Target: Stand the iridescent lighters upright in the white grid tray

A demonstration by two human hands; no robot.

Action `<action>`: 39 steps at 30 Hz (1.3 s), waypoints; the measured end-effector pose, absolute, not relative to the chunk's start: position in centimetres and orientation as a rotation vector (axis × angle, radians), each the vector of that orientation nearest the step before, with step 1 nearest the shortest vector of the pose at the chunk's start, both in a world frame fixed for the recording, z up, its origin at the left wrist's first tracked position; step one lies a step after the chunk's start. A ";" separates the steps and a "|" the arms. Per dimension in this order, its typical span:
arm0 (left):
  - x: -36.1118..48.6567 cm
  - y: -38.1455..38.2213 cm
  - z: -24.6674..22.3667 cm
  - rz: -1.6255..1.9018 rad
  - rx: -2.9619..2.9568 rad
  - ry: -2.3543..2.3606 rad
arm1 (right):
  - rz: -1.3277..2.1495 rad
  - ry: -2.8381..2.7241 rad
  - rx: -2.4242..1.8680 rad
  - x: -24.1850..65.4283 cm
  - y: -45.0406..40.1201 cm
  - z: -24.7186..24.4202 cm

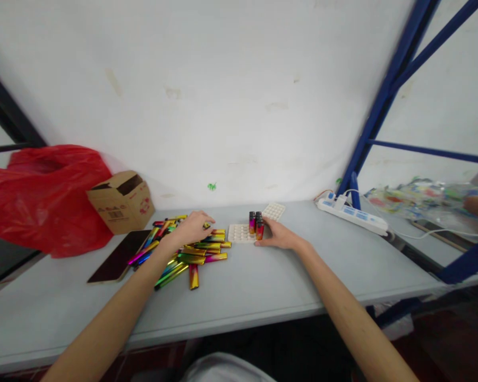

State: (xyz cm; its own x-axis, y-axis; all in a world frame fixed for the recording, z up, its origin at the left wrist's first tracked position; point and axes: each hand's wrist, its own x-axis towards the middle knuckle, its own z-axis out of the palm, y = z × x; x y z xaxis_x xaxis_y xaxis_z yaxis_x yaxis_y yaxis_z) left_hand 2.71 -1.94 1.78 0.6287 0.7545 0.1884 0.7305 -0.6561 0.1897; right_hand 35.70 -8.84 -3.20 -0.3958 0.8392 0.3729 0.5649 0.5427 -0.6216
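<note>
A heap of shiny multicoloured lighters point(194, 254) lies loose on the left of the table. Over its upper right part is my left hand point(193, 227), fingers curled, with the yellow and black end of a lighter point(206, 226) showing at the fingertips. To the right sits a pale tray with rows of round holes point(239, 232). Several purple, red and yellow lighters point(252, 223) with black tops stand upright at its right end. My right hand point(278, 234) has thumb and fingers around the nearest of these from the right side; the fingertips are partly hidden.
A second holed tray point(274, 211) lies behind, near the wall. On the left are a dark flat tablet-like thing point(119, 257), an open cardboard box point(121, 204) and a red plastic bag point(59, 201). A white power strip point(352, 215) and blue rack post point(376, 116) stand right.
</note>
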 end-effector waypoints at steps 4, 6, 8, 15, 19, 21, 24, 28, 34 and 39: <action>1.5 -1.9 1.9 0.350 2.668 1.123 | 0.531 -2.102 -1.162 35.8 -8.7 -3.5; 1.7 -2.0 1.9 0.423 2.624 1.121 | 0.536 -2.095 -1.181 35.8 -8.7 -3.5; 1.9 -2.0 1.8 0.460 2.598 1.145 | 0.538 -2.094 -1.179 35.8 -8.8 -3.5; 2.9 -3.7 2.8 0.809 2.394 1.252 | 0.534 -2.096 -1.175 36.0 -8.9 -3.6; 3.6 -4.4 3.3 0.954 1.998 1.124 | 0.534 -2.093 -1.166 36.1 -8.8 -3.9; 4.0 -4.6 3.3 0.986 1.770 1.026 | 0.535 -2.085 -1.168 36.1 -8.8 -4.0; 4.7 -5.1 3.0 1.022 1.507 0.901 | 0.544 -2.100 -1.161 36.1 -8.8 -3.8; 5.6 -5.9 2.7 1.007 1.353 0.777 | 0.541 -2.126 -1.164 36.1 -8.8 -3.6; 6.6 -6.9 2.3 0.997 1.184 0.669 | 0.528 -2.118 -1.196 36.2 -8.8 -3.8; 6.8 -7.8 2.5 0.831 1.107 0.633 | 0.526 -2.117 -1.219 36.2 -8.6 -4.0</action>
State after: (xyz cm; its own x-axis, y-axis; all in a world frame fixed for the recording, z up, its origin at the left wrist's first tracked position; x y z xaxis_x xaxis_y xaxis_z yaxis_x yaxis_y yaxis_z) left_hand 6.82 -7.80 2.50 0.5516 0.8332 -0.0378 -0.2577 0.2134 0.9424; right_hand 36.24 -8.60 -4.00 -0.3720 0.8704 0.3226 0.6182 0.4916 -0.6133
